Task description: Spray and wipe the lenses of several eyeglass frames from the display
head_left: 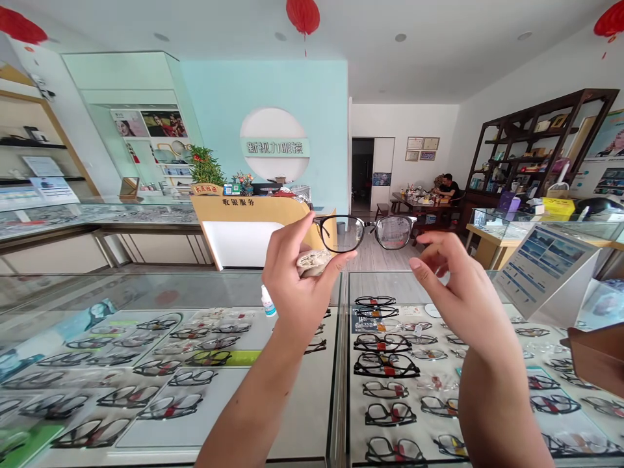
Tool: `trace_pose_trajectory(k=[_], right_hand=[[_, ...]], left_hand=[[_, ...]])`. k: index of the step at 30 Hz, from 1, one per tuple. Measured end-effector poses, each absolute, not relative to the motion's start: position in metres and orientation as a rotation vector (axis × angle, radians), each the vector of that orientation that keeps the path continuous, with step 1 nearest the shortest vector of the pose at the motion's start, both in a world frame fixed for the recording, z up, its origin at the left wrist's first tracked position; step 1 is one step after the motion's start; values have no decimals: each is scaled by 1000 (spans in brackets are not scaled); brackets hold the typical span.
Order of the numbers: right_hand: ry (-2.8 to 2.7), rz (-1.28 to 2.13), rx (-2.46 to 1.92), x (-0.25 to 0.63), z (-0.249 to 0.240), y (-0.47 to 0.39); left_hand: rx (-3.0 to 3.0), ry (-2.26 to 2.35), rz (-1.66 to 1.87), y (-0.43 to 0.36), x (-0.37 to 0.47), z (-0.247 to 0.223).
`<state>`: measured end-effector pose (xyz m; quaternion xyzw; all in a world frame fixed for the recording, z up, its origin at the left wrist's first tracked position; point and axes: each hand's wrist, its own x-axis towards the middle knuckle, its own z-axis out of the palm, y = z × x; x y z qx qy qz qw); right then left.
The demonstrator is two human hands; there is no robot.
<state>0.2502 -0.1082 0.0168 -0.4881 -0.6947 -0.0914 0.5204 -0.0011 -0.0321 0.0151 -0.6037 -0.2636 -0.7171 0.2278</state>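
Note:
A pair of black-rimmed glasses [366, 233] is held up level in front of the camera, above the glass display counter. My left hand [305, 270] pinches its left end between thumb and fingers, and a crumpled beige cloth [313, 260] is tucked in the same palm. Just to the right of the frame, my right hand [451, 276] has its fingers bent and apart, with nothing in them. It is close to the right lens but does not appear to touch it. A small white bottle [268, 301] stands behind my left forearm.
Rows of glasses [385, 364] lie inside the glass counter [344, 390]. A brown box [597, 357] and a slanted display board [541, 266] are at the right. Farther back are a cashier desk [238, 237] and a person [448, 188] seated at a table.

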Motion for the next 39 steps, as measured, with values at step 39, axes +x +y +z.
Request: trace_pose_trajectory(k=[39], right_hand=[[-1537,-393,-908,238,21,-107]], left_hand=[[-1937,-745,-2195,-22,3,10]])
